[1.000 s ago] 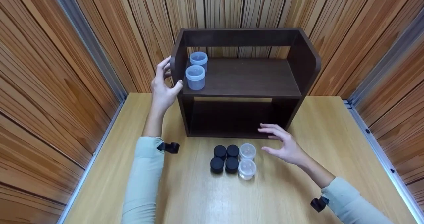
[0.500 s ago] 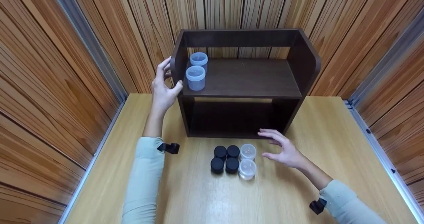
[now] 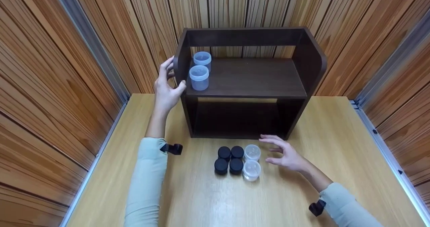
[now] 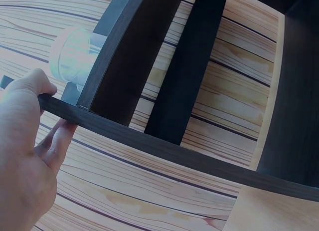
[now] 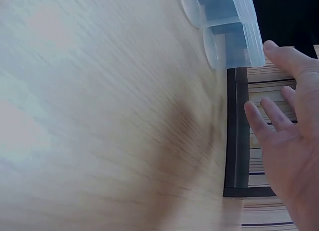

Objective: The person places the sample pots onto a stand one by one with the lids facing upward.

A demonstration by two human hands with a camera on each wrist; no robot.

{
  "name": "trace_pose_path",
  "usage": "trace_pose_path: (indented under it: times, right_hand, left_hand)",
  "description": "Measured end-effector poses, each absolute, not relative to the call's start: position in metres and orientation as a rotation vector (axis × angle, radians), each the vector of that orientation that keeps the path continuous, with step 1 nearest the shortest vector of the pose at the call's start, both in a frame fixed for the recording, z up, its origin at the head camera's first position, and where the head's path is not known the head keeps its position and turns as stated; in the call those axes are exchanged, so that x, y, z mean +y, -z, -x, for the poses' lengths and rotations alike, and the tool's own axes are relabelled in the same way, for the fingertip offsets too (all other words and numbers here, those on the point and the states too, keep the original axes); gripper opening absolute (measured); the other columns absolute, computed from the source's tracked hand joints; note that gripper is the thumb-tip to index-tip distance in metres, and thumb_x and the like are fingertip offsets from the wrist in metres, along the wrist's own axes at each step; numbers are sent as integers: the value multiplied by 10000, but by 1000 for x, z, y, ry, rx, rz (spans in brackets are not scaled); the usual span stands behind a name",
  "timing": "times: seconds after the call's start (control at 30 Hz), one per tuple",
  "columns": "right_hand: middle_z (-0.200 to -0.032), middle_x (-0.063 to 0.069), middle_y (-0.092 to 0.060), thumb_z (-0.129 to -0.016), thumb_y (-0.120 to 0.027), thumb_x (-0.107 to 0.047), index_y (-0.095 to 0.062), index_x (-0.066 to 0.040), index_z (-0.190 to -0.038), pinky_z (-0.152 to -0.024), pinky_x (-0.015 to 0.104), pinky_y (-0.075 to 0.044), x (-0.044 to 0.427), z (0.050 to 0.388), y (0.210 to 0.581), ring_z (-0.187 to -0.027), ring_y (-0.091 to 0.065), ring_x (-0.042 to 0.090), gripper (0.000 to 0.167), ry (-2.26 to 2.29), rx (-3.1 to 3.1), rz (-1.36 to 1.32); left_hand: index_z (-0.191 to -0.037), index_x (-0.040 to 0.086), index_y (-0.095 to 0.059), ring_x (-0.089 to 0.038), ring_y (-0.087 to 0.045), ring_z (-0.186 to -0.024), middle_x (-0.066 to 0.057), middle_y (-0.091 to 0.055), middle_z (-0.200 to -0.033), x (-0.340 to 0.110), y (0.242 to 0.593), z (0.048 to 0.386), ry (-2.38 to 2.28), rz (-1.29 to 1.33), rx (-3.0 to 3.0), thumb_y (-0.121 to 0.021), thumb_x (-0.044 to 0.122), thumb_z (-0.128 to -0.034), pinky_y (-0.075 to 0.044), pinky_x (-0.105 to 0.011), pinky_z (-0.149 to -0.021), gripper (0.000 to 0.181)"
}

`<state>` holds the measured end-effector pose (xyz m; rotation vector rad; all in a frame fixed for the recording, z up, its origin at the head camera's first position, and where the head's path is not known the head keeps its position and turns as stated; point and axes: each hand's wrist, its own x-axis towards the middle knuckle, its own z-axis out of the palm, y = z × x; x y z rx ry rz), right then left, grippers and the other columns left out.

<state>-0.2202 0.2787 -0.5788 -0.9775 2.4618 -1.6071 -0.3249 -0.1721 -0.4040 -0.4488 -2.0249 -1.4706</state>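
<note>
Clear jar (image 3: 252, 152), far of 2 on the bench (image 3: 201, 193), has right hand (image 3: 285, 156) near it, fingers wide; left hand (image 3: 167, 92) grips the shelf (image 3: 255, 77). It seems better to close evenly, without pushing the near jar (image 3: 252, 171).

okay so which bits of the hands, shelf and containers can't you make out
Left wrist view: left hand, finger ends hidden by the shelf side panel.
Head view: lower part of the rear shelf container, hidden by the front shelf container.
Right wrist view: one clear container, cut off by the top edge.
Same view: right hand, partly cut off by the right edge.
</note>
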Motion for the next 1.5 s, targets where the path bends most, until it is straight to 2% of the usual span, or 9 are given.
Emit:
trace_pose_path:
  times: [0.17, 0.43, 0.67, 0.7, 0.77, 0.83, 0.9, 1.17, 1.5]
  right_hand:
    - [-1634, 403, -496, -905, -852, 92, -647, -20, -1544, -1151, 387, -610, 277, 222, 582, -1472, -531, -107, 680, 1614, 2449, 923]
    - [-1654, 373, -500, -931, -851, 44, -600, 78, -1537, -1191, 499, -588, 271, 228, 586, -1492, -595, 41, 656, 1644, 2343, 903]
    - [-1592, -54, -629, -917, -856, 58, -623, 105, -1490, -1166, 265, -570, 266, 234, 593, -1425, -631, 13, 620, 1706, 2248, 913]
    - [-1596, -23, -630, -917, -849, 67, -619, 119, -1485, -1164, 237, -561, 265, 234, 595, -1421, -633, 12, 615, 1714, 2231, 920]
    - [-1610, 178, -608, -923, -834, 81, -605, 143, -1482, -1168, 197, -540, 263, 235, 598, -1418, -629, -1, 607, 1724, 2197, 928]
    - [-1601, 392, -525, -928, -825, 83, -602, 150, -1478, -1174, 171, -519, 261, 234, 601, -1414, -615, -44, 598, 1722, 2183, 921]
    - [-1592, 513, -435, -929, -822, 82, -602, 152, -1475, -1175, 152, -503, 259, 234, 604, -1410, -594, -91, 593, 1721, 2172, 907]
    - [-1615, 493, -445, -929, -809, 87, -639, 121, -1462, -1186, 136, -480, 251, 232, 610, -1419, -575, -107, 561, 1724, 2152, 895]
    - [-1480, 473, -604, -921, -806, 97, -661, 158, -1390, -1148, 150, -523, 247, 232, 612, -1328, -665, -69, 495, 1728, 2142, 925]
  left_hand:
    - [-1622, 34, -489, -321, -681, -1368, -207, -688, -1522, -172, 401, 326, 1469, 458, -2023, -715, -16, -940, -540, -479, -1201, 720]
    - [-1629, 39, -483, -334, -682, -1374, -215, -687, -1521, -172, 399, 327, 1472, 461, -2027, -712, -2, -947, -540, -484, -1211, 720]
    - [-1627, 42, -485, -350, -689, -1344, -204, -692, -1517, -171, 397, 329, 1469, 470, -2022, -713, 1, -947, -542, -471, -1193, 719]
    - [-1624, 35, -487, -353, -689, -1343, -208, -694, -1514, -171, 397, 329, 1468, 474, -2018, -711, -4, -941, -544, -467, -1189, 720]
    - [-1619, 25, -493, -352, -692, -1339, -213, -700, -1508, -171, 398, 330, 1467, 477, -2010, -709, -15, -932, -546, -460, -1186, 722]
    - [-1620, 30, -495, -343, -693, -1336, -207, -702, -1510, -171, 399, 330, 1469, 473, -2011, -709, -21, -932, -544, -457, -1188, 721]
    - [-1621, 40, -496, -337, -694, -1334, -200, -702, -1513, -171, 400, 328, 1470, 465, -2021, -711, -20, -938, -540, -463, -1194, 719]
    - [-1613, 55, -506, -348, -691, -1331, -201, -701, -1510, -171, 404, 325, 1486, 447, -2026, -714, -24, -945, -533, -483, -1201, 704]
    - [-1626, 49, -490, -356, -685, -1346, -209, -695, -1518, -172, 406, 325, 1478, 439, -2039, -714, -13, -953, -528, -485, -1212, 712]
